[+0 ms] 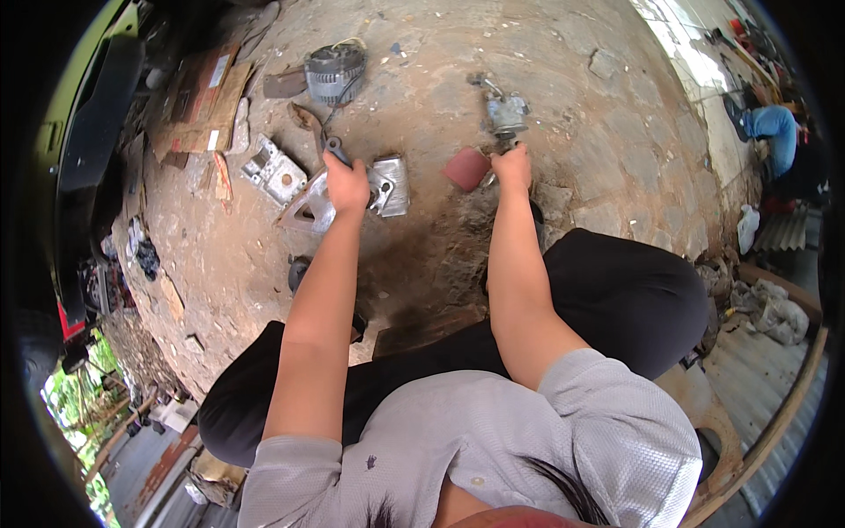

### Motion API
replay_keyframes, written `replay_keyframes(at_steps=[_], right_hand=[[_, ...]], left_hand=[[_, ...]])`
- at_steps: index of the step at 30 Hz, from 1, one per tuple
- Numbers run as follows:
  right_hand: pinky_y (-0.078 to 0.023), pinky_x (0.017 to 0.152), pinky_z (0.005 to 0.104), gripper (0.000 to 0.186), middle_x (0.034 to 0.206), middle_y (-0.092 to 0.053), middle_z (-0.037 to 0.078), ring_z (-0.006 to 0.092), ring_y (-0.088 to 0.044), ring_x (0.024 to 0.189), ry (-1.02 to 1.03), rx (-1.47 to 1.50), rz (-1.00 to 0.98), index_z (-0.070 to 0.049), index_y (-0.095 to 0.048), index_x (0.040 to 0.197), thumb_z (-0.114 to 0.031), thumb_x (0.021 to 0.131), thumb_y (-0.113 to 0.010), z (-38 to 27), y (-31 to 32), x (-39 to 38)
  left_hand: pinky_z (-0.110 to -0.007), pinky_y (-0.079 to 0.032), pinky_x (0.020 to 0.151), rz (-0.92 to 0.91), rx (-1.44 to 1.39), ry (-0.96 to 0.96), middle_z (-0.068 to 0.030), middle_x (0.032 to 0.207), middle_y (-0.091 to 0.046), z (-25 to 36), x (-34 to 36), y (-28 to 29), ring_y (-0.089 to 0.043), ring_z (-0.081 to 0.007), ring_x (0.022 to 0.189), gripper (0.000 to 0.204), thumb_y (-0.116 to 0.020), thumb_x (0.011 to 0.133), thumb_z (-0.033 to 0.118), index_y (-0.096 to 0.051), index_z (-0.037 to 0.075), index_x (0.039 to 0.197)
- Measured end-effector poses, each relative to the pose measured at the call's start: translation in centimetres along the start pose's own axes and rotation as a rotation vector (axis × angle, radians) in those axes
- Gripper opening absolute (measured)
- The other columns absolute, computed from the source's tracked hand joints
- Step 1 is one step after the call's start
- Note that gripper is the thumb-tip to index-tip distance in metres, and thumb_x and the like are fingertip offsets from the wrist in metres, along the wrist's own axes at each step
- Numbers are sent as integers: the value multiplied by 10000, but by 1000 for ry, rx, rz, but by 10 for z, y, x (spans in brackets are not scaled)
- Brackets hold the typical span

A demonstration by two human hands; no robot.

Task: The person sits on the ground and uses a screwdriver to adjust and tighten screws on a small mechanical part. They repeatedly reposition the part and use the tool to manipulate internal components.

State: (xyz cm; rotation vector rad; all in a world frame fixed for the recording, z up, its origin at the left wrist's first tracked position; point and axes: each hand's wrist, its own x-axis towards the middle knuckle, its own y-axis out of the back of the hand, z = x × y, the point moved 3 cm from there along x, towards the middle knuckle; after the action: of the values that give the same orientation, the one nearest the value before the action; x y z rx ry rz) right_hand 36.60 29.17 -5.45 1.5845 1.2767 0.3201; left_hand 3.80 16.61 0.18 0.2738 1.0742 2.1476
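My left hand (349, 185) is closed around a dark tool with a ring-shaped end (334, 147), which juts out past the fingers. Below and beside that hand lie a silver flat metal plate (396, 180) and a triangular metal bracket (314, 211). My right hand (512, 165) is closed at the near, dark end of a small grey metal engine part (506, 114) with a lever and fittings on its far side. The fingertips are partly hidden there. A square of red sandpaper (466, 168) lies just left of my right hand.
A silver cast housing (275, 173) sits left of my left hand. Farther off stands an alternator (336, 74), with flattened cardboard (198, 110) to its left. A green vehicle (75, 97) borders the left. Another person's jeans-clad leg (770, 132) shows at right.
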Motion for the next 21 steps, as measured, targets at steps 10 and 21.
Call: replay_keyframes(at_steps=[10,21], right_hand=[[-475,1128,481,744,1573,-505,65,355,-490,1393,263,-245,-168,-214,-595,1501,-286,815,-875,-9,-47,-52],[-436,1095,524,521,1472,-586,40,342,-497,1366,245,-410,-125,-229,-658,1425,-226,908,-718,-12,-63,-51]], left_hand=[[-588,-486,955,-64,136,-96,-327,1091,-706,-9,-30,13,-669,-513,1023,720,-643,943,235,-312,-37,1521],[-574,-471,984,-43,-48,-107,-312,1141,-686,-55,-64,32,-639,-519,1078,694,-664,926,146,-342,9,1525]])
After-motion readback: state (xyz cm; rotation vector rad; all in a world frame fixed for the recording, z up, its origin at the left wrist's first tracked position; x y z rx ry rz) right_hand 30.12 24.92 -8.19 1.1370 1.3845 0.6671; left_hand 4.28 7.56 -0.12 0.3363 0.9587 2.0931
